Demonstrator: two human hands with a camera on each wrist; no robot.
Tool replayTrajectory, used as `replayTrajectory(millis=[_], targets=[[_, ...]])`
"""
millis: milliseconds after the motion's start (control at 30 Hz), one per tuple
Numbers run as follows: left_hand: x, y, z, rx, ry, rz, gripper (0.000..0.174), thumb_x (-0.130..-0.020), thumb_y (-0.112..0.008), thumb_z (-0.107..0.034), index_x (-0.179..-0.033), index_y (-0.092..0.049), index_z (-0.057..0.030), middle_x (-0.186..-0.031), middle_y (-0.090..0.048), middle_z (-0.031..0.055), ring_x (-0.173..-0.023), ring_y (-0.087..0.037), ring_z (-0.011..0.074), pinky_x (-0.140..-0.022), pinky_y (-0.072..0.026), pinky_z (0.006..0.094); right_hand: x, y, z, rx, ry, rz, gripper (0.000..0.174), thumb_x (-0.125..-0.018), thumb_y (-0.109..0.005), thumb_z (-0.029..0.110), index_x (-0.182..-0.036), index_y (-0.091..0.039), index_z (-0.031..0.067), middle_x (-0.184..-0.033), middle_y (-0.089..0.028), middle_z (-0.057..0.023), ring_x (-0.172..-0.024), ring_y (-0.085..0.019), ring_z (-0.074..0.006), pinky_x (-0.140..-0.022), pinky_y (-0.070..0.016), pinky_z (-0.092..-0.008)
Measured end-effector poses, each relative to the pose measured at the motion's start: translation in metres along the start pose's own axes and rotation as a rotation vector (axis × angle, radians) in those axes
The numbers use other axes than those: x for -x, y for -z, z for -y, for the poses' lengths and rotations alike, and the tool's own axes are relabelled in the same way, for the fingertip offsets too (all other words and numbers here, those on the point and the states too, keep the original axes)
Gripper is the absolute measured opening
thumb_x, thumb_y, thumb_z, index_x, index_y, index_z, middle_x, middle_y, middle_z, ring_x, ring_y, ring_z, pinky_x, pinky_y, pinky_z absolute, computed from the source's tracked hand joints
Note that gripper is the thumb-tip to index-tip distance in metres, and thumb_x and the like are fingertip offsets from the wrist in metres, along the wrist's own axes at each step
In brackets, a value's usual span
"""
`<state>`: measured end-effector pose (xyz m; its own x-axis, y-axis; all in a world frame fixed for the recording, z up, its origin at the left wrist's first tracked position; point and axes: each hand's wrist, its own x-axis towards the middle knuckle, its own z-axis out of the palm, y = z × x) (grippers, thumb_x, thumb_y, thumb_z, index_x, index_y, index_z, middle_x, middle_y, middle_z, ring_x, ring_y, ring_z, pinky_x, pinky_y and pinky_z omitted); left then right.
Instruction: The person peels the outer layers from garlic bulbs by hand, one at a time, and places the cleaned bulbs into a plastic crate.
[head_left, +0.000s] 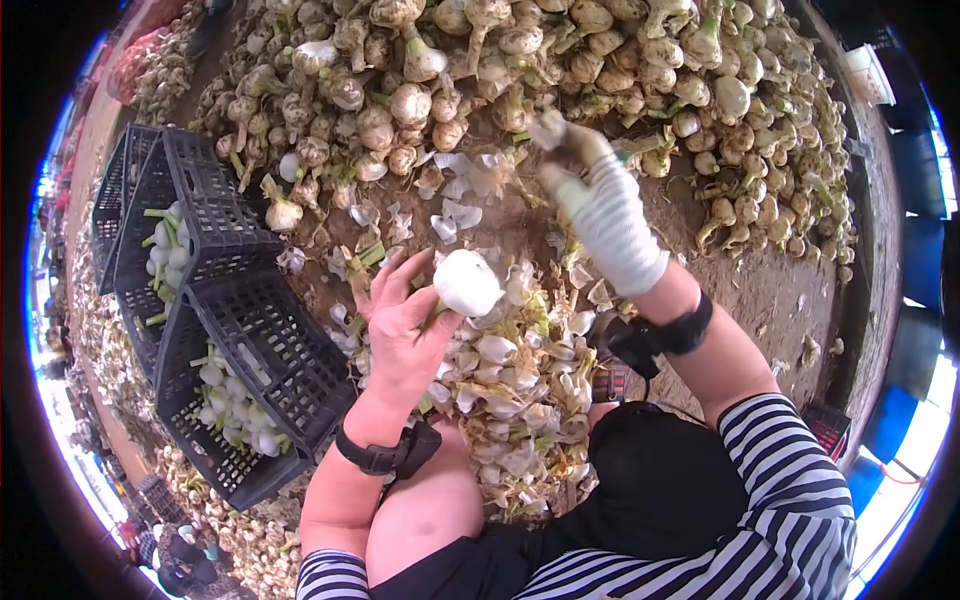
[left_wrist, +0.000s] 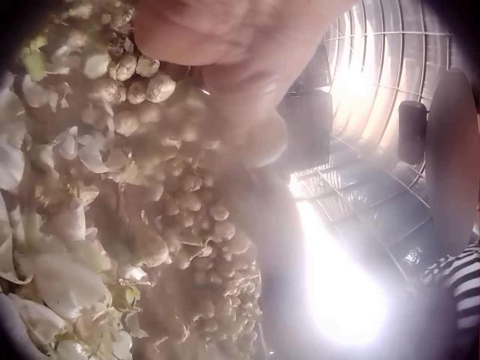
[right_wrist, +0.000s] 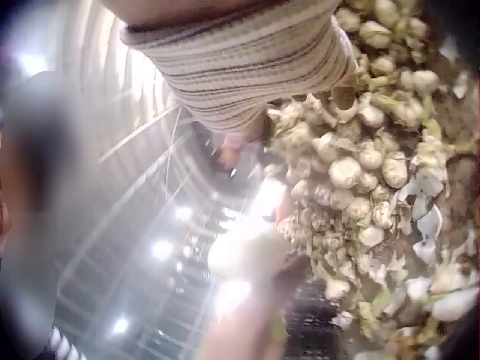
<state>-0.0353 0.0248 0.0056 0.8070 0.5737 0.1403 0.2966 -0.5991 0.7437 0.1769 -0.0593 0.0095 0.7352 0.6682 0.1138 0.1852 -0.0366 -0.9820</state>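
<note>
A smooth, clean white garlic bulb (head_left: pixel 467 283) is pinched by its green stem end between thumb and fingers of the bare left hand (head_left: pixel 405 325), above a pile of pale, papery peelings (head_left: pixel 520 400). It will probably handle as firm and light, slightly slick where stripped; a hold low at the stem, as taken here, should spare the skin from bruising. Beyond it, the right hand, in a white ribbed glove (head_left: pixel 610 215), is raised near the unpeeled, soil-stained bulbs (head_left: pixel 410 105) — its fingers are blurred, and whether they are spread or pinching the pale scrap (head_left: pixel 547 130) at their tips cannot be told. The left wrist view is hazy with glare; the right fingertips are cut off in the right wrist view.
</note>
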Motion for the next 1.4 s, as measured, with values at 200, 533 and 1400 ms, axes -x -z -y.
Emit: replayTrajectory(millis=[200, 533, 1400], targets=[[0.023, 0.014, 0.011, 0.669, 0.577, -0.092, 0.027, -0.077, -0.063, 0.001, -0.104, -0.064, -0.0009, -0.104, -0.062, 0.009, -0.096, -0.058, 0.0196, -0.084, -0.0446, 0.0279, 0.022, 0.008, -0.005, 0.162, 0.089, 0.534, 0.023, -0.085, -0.059, 0.017, -0.106, -0.061, 0.0073, -0.083, -0.067, -0.01, -0.075, -0.065, -0.0248, -0.07, -0.0518, -0.0357], [0.011, 0.077, 0.034, 0.745, 0.373, -0.662, 0.058, -0.087, -0.054, -0.028, -0.135, -0.027, -0.0091, -0.135, -0.038, 0.0133, -0.127, -0.036, 0.0251, -0.099, -0.0393, 0.0422, 0.016, 0.042, -0.086, 1.098, -0.256, 0.603, 0.067, -0.068, -0.073, 0.021, -0.124, -0.044, 0.0004, -0.113, -0.057, -0.0185, -0.099, -0.058, -0.032, -0.086, -0.0474, -0.0419], [-0.005, -0.008, -0.013, 1.13, 0.592, 0.192, 0.059, -0.063, -0.066, -0.01, -0.114, -0.036, -0.0047, -0.102, -0.053, 0.0086, -0.09, -0.058, 0.0163, -0.082, -0.0496, 0.0309, 0.021, 0.006, -0.001, 0.46, 0.649, 0.193, 0.064, -0.069, -0.065, 0.014, -0.13, -0.044, 0.0157, -0.099, -0.061, -0.0093, -0.095, -0.058, -0.0294, -0.088, -0.0402, -0.0456]])
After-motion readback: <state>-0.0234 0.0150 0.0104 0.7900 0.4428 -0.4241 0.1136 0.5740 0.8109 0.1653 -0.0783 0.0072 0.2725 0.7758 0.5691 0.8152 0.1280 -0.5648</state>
